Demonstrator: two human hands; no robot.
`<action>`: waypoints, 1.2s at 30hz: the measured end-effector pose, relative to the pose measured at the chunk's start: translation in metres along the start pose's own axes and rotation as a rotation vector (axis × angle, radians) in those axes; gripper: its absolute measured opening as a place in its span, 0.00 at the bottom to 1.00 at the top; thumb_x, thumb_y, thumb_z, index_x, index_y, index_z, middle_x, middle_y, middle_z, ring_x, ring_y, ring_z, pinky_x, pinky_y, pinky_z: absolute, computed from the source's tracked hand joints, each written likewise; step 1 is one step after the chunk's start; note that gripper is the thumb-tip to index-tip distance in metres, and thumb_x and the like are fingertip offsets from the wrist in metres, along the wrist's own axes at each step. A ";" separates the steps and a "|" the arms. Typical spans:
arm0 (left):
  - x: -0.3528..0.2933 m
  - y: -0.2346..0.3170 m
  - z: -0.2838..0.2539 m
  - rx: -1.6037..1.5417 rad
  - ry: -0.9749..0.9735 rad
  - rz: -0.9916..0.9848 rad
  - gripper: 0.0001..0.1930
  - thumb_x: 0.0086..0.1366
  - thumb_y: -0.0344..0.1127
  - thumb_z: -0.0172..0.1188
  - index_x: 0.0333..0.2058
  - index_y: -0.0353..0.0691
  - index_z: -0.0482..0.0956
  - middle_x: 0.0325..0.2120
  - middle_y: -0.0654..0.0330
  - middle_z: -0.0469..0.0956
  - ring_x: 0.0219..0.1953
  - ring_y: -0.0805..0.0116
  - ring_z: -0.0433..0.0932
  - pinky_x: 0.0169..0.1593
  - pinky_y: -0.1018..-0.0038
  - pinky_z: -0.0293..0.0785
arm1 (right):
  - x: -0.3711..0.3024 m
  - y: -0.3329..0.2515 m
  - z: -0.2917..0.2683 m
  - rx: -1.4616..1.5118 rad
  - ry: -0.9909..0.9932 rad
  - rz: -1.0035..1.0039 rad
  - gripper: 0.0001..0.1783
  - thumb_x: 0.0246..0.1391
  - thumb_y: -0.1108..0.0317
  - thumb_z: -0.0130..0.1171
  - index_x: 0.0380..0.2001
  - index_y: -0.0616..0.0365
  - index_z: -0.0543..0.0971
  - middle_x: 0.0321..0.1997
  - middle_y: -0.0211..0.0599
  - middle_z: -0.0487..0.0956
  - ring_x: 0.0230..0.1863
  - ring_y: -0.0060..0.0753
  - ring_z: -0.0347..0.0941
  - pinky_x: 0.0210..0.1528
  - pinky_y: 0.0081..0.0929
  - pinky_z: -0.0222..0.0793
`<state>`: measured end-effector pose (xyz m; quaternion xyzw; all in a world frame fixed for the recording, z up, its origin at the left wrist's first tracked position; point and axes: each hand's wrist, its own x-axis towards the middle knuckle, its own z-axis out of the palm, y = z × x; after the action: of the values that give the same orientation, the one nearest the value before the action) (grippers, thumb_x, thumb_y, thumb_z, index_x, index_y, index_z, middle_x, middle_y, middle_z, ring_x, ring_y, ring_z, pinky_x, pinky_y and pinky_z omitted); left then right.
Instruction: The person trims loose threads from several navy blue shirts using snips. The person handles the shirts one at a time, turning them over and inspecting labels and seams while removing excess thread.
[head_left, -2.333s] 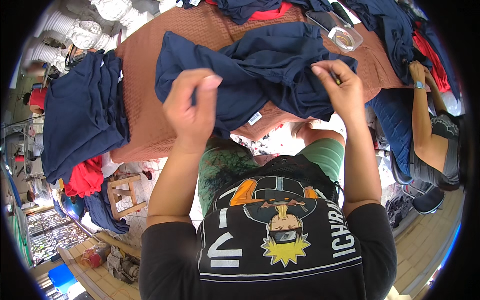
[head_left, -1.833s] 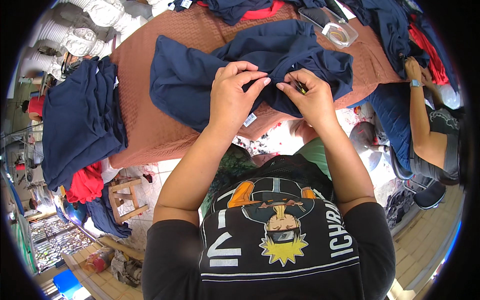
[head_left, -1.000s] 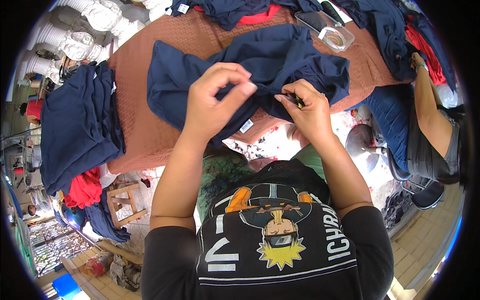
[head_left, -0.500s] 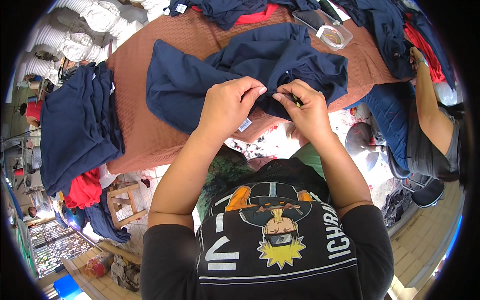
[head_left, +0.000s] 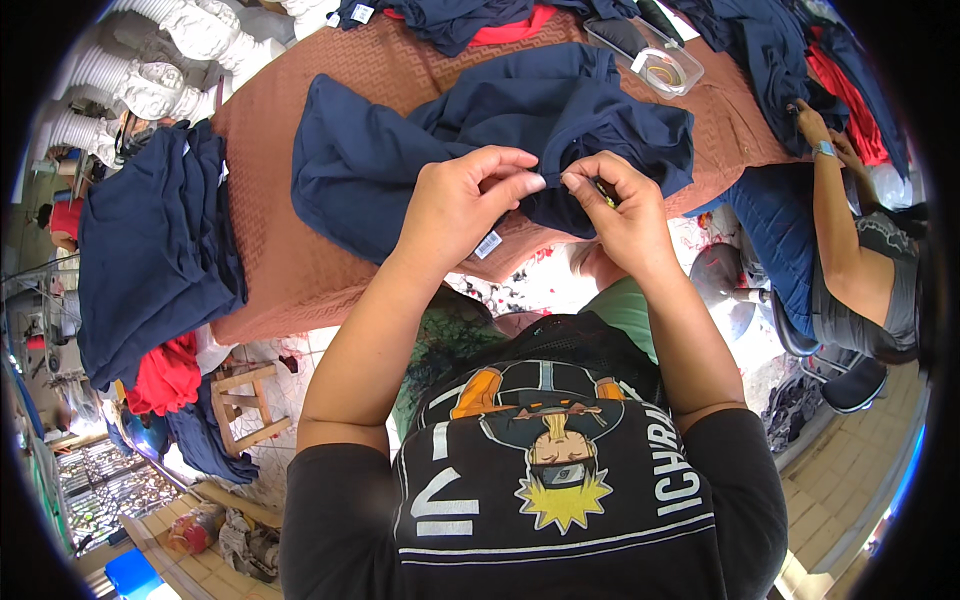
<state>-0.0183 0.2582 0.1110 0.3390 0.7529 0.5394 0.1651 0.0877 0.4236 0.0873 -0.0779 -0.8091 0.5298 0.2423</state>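
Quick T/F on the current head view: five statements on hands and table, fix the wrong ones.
1. The left hand and right hand are close together at the navy garment. True.
2. The left hand holds the small yellow item. False: the right hand does.
3. The tablecloth is green. False: brown.
4. The clear plastic box lies beyond the right hand. True.
5. The navy stack is on the person's right. False: left.

So I'm running off the left fisheye of a head-worn pair, looking steeply down over the wearer's black shirt (head_left: 450, 545). Pretty close in: both hands (head_left: 465, 205) land mid-frame above the bench's (head_left: 265, 265) near edge, far side's up top, and straight lines bow toward the rim.
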 end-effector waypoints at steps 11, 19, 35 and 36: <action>-0.002 0.008 0.006 -0.007 0.067 -0.096 0.08 0.62 0.31 0.64 0.38 0.34 0.83 0.28 0.63 0.83 0.27 0.80 0.79 0.34 0.84 0.73 | 0.000 -0.019 -0.007 -0.100 0.035 -0.216 0.12 0.47 0.75 0.67 0.37 0.58 0.80 0.33 0.32 0.78 0.31 0.27 0.76 0.35 0.22 0.72; 0.000 0.005 0.013 -0.052 0.105 -0.001 0.08 0.62 0.30 0.63 0.37 0.32 0.83 0.28 0.61 0.83 0.30 0.78 0.81 0.35 0.83 0.76 | 0.005 -0.001 -0.004 -0.315 -0.022 -0.338 0.15 0.39 0.82 0.63 0.35 0.57 0.79 0.35 0.38 0.80 0.31 0.42 0.79 0.33 0.30 0.75; 0.000 0.006 0.010 0.061 0.084 0.028 0.08 0.62 0.31 0.64 0.37 0.33 0.83 0.27 0.61 0.84 0.30 0.79 0.82 0.35 0.82 0.76 | 0.014 -0.023 -0.018 -0.340 -0.193 -0.292 0.11 0.44 0.75 0.65 0.34 0.58 0.78 0.34 0.40 0.79 0.34 0.47 0.78 0.35 0.36 0.73; 0.000 0.004 0.010 0.073 0.082 0.047 0.08 0.62 0.31 0.63 0.37 0.33 0.83 0.27 0.61 0.84 0.30 0.78 0.82 0.35 0.82 0.76 | 0.016 -0.021 -0.019 -0.357 -0.190 -0.305 0.11 0.43 0.76 0.64 0.34 0.58 0.78 0.34 0.40 0.79 0.34 0.47 0.78 0.34 0.36 0.73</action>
<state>-0.0111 0.2661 0.1110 0.3400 0.7700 0.5288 0.1090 0.0859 0.4360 0.1173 0.0535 -0.9113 0.3407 0.2248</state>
